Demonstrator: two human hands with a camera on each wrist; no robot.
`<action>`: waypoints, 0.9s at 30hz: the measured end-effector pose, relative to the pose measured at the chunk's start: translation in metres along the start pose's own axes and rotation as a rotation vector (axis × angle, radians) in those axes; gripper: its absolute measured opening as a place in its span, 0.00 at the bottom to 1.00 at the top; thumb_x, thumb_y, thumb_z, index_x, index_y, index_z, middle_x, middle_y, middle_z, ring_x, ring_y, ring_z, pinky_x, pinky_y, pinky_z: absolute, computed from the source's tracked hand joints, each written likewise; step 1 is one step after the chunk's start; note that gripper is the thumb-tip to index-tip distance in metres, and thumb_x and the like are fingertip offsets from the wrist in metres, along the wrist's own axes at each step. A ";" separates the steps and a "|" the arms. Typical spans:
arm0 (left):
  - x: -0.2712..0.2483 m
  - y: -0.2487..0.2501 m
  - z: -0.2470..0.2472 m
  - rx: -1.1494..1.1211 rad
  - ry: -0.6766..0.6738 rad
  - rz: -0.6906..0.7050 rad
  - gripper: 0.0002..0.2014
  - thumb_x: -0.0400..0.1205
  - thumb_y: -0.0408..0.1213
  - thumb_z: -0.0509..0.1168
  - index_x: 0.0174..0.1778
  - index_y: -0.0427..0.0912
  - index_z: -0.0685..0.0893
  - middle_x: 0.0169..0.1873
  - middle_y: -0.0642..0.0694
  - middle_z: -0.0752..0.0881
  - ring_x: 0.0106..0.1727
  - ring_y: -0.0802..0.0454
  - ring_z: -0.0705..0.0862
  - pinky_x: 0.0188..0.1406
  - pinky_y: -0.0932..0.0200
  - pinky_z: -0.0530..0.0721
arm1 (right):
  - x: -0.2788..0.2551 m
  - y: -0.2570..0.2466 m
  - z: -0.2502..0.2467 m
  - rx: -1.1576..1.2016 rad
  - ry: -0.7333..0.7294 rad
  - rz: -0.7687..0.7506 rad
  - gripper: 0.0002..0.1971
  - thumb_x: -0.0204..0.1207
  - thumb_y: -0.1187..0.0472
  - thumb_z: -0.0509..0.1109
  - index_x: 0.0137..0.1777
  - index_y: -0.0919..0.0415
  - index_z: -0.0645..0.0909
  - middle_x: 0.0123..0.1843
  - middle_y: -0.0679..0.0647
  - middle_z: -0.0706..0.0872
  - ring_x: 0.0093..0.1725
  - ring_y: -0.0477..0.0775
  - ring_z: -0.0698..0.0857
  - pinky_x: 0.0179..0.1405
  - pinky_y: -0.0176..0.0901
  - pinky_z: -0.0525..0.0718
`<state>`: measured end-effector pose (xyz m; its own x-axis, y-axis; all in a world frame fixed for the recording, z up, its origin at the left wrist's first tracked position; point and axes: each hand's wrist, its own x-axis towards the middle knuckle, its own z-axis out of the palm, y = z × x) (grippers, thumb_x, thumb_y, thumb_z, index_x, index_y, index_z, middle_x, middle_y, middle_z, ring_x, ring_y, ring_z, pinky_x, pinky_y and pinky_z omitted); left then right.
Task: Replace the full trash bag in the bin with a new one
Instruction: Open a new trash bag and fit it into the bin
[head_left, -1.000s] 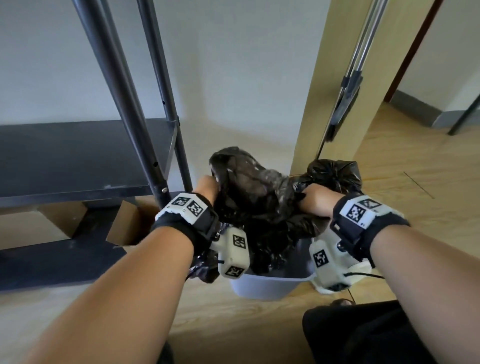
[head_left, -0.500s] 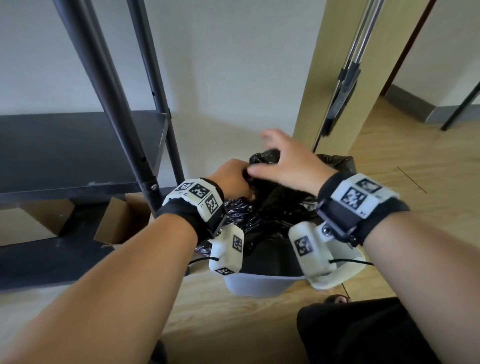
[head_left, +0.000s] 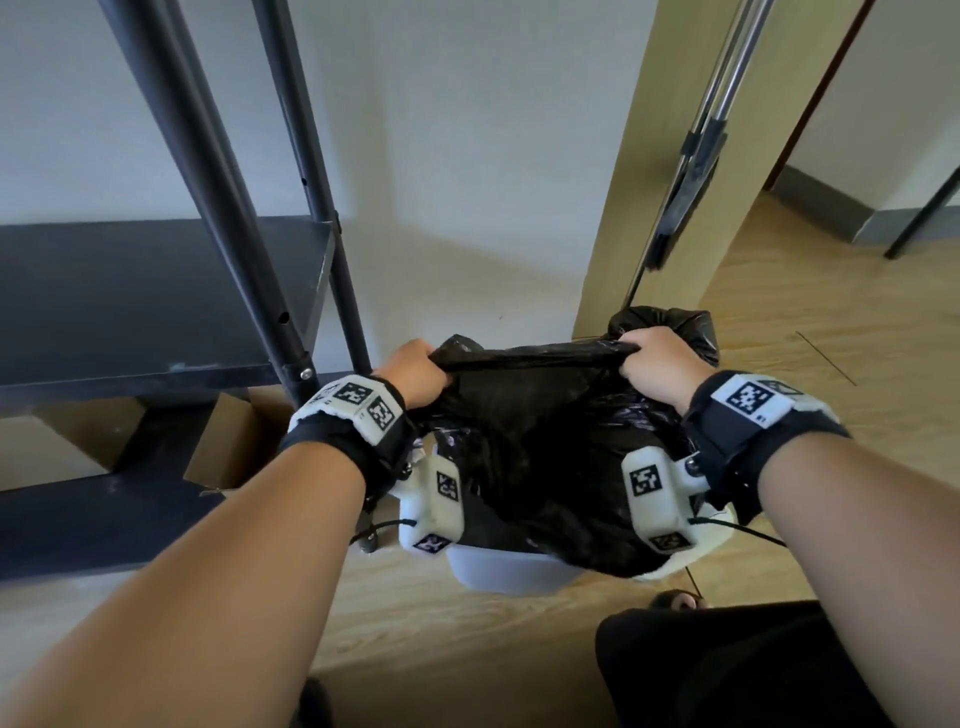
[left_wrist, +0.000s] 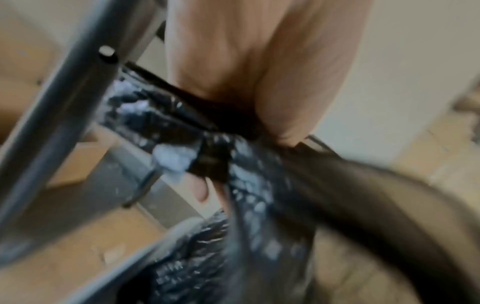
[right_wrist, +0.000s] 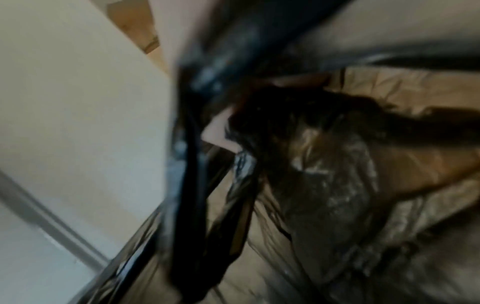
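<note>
A plain pale wall (head_left: 467, 156) rises behind a dark metal shelving unit (head_left: 156, 312) on the left with a cardboard box (head_left: 228, 457) beneath it, beside a tan doorframe (head_left: 649, 208) and light wood-plank floor (head_left: 831, 322), all evenly lit.

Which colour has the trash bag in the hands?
Black trash bag; clearest in the head view.

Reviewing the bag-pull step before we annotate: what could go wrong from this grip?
1. The left hand and right hand stretch the black trash bag top taut between them; the thin film may tear.
2. The bag's lower part sits in the grey bin, which may lift or tip with it.
3. The shelf post stands close by the left hand and could snag the bag.
</note>
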<state>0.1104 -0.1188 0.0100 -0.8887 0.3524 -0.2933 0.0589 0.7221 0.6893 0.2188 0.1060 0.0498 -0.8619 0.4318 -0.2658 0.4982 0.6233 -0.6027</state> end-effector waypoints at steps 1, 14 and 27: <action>-0.001 0.003 0.001 -0.164 -0.032 0.008 0.08 0.75 0.29 0.67 0.49 0.37 0.83 0.51 0.30 0.88 0.54 0.34 0.87 0.62 0.40 0.84 | -0.001 -0.001 0.000 0.063 -0.040 0.002 0.15 0.80 0.71 0.60 0.63 0.70 0.82 0.37 0.59 0.78 0.29 0.54 0.72 0.26 0.41 0.65; -0.015 -0.013 -0.015 -1.070 -0.112 -0.006 0.19 0.82 0.21 0.52 0.51 0.49 0.83 0.36 0.43 0.89 0.27 0.52 0.90 0.25 0.62 0.87 | 0.005 0.018 0.006 0.342 -0.191 0.043 0.18 0.77 0.51 0.71 0.63 0.57 0.84 0.52 0.49 0.85 0.49 0.47 0.82 0.46 0.35 0.75; -0.004 -0.034 0.006 0.147 -0.086 0.110 0.21 0.76 0.28 0.70 0.65 0.47 0.85 0.56 0.43 0.88 0.52 0.50 0.85 0.48 0.71 0.80 | 0.009 0.040 0.023 -0.310 -0.147 -0.060 0.08 0.75 0.64 0.70 0.49 0.53 0.90 0.50 0.50 0.89 0.51 0.52 0.87 0.47 0.33 0.79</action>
<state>0.1144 -0.1410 -0.0166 -0.8315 0.4791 -0.2812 0.2252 0.7535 0.6177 0.2287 0.1203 0.0060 -0.8838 0.3037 -0.3559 0.4315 0.8231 -0.3692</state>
